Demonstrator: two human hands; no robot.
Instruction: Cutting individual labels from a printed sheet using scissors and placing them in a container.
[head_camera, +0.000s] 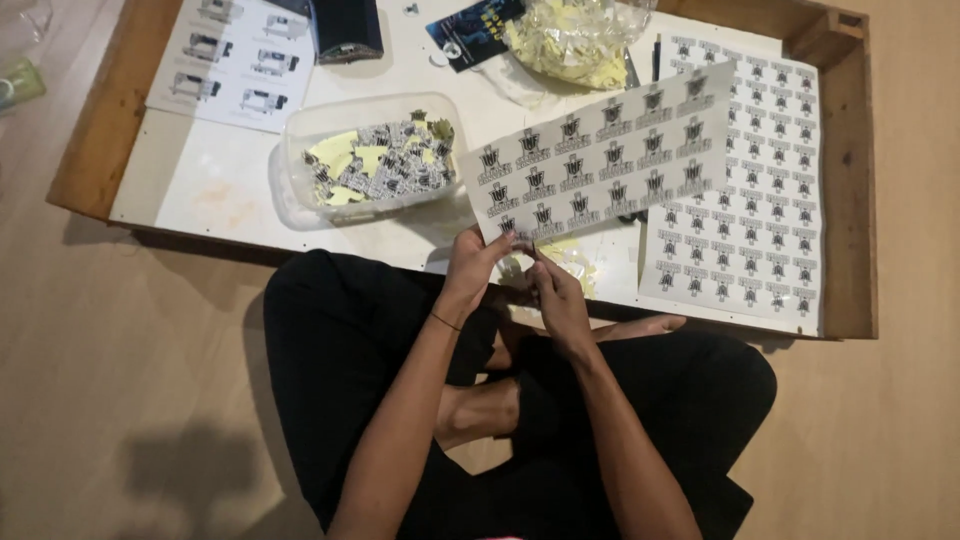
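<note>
My left hand (472, 262): pinched on the near corner of the sticker sheet (600, 150), thumb and fingers closed on its edge and holding it up off the board.
My right hand (553, 290): fingertips drawn together just under that same corner, working at one small sticker; whether it is already free in my grip I cannot tell, it is too small to see.
Sticker sheet: a long strip of rows of identical black-and-white labels, tilted up and away to the right from my hands, over the low wooden tray (850, 200).
Step in hand, as I judge it: peeling a single label off the sheet's bottom corner.
Next move calls for: a steady left pinch so the sheet doesn't flap, and a clean nail-tip lift on the right so the label comes off unbent.
Clear tub (372, 158): just left of the sheet, holding a heap of loose labels and yellow backing scraps.
Second sheet (745, 215): flat on the tray to the right, rows full.
Plastic bag (580, 35): at the far side, stuffed with pale yellow scraps.
Beyond: a dark box (345, 28) and a printed leaflet (235, 60), well apart from my hands.
</note>
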